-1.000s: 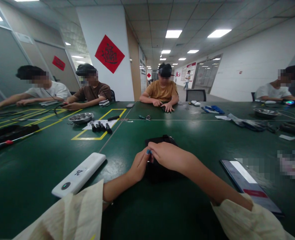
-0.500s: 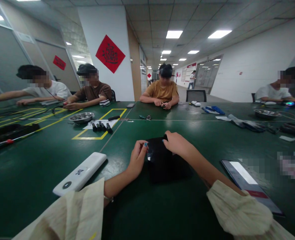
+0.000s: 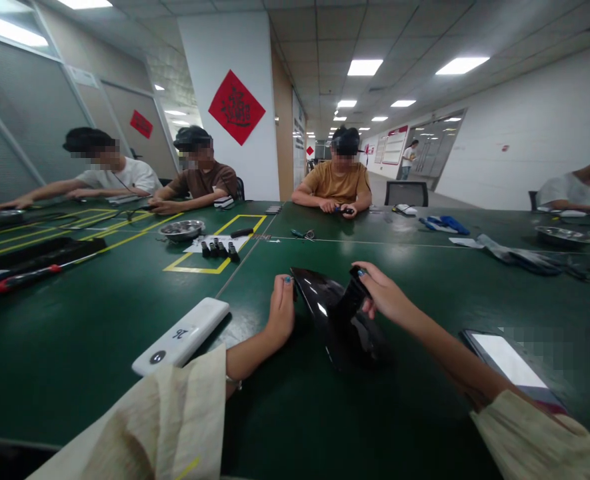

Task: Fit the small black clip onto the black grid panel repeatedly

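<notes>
A black, glossy, curved panel is tilted up over the green table in front of me. A dark, block-like black piece stands out from its shiny face; whether the two are joined I cannot tell. My left hand is closed at the panel's upper left edge, thumb uppermost, with its other fingertips hidden. On the right, my right hand pinches the top end of the block-like piece. The lower right part of the panel is lost in dark reflection.
A white power bank marked 26 lies left of my forearm, and a phone lies right. Farther off are a metal bowl, several black cylinders, gloves and a red-handled tool. Several people sit around the table.
The panel has gone from lying nearly flat and matt-looking to tilted, with its glossy face and the block-like piece showing. My right hand has shifted right. The camera view has turned slightly left.
</notes>
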`<action>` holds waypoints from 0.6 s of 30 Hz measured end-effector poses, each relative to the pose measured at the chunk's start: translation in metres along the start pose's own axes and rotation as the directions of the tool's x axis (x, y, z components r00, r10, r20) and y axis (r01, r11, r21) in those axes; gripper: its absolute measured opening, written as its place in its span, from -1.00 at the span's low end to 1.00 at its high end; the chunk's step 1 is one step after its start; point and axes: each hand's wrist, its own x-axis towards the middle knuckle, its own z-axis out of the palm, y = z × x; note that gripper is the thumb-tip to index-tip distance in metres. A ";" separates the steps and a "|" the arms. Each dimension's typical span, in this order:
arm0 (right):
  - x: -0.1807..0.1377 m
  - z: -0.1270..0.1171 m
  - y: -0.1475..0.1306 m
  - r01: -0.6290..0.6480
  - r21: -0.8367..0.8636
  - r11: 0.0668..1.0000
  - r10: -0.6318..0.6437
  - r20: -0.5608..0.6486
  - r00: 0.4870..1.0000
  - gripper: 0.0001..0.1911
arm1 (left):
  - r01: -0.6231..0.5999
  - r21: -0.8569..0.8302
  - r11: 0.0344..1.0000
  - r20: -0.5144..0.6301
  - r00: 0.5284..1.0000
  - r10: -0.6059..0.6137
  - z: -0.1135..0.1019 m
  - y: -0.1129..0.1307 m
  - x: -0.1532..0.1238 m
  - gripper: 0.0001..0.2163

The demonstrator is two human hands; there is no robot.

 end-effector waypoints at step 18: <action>-0.012 0.036 0.070 -0.086 0.842 0.533 0.149 0.007 0.989 -0.73 | -0.137 0.299 0.944 0.385 0.923 0.012 0.011 0.007 -0.012 -0.85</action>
